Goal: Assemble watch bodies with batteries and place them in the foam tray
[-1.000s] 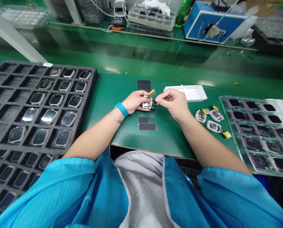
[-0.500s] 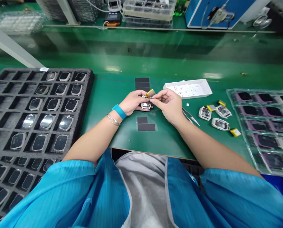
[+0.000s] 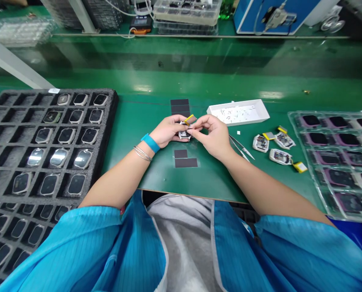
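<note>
Left hand [image 3: 168,130] has the grip clenched on a small watch body [image 3: 184,134], over the green surface [image 3: 211,178], between two sets of dark strips [image 3: 181,107]. Right hand [image 3: 213,136] is pinched closed on a yellow-tabbed battery [image 3: 189,119] at the watch's top edge. Tweezers [image 3: 240,147] lie just right of my hand; white tray [image 3: 238,106] sits behind them.

A small watch housing [image 3: 184,134] with a silver frame and exposed insides lies gripped in the left hand [image 3: 168,130]. A yellow-edged battery [image 3: 190,119] juts past its far edge, and the right hand's fingertips [image 3: 191,131] touch the housing.
</note>
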`<state>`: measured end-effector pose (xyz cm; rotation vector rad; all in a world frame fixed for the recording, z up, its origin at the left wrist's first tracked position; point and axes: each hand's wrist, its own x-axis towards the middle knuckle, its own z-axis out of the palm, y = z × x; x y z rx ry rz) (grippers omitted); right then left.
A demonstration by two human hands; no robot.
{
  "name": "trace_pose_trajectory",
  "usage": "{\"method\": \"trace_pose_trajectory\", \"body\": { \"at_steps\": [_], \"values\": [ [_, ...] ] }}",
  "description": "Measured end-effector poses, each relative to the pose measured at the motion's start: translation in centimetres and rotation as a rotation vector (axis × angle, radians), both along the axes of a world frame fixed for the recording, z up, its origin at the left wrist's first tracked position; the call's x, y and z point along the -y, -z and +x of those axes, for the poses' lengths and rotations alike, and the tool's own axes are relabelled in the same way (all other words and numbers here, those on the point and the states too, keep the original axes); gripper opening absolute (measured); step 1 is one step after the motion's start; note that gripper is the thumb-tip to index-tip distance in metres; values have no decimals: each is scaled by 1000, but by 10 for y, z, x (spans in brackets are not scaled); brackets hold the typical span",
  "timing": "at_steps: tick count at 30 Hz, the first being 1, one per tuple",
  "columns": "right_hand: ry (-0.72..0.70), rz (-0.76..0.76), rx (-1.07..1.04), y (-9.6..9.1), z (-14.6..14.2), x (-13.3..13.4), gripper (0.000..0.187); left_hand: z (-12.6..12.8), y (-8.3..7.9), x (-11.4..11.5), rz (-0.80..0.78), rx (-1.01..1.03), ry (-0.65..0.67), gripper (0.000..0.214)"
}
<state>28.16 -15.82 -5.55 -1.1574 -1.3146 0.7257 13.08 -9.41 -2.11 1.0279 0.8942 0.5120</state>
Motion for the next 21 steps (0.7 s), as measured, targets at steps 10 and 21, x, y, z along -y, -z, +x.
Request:
{"method": "trace_pose_trajectory", "body": {
  "at_steps": [10, 21],
  "values": [
    [11, -34, 51, 2, -1, 0, 22, 1, 0, 0, 1, -19, -9, 14],
    [-9, -21, 85, 3, 0, 1, 19, 1, 0, 0, -10, -23, -12, 13]
  ]
}}
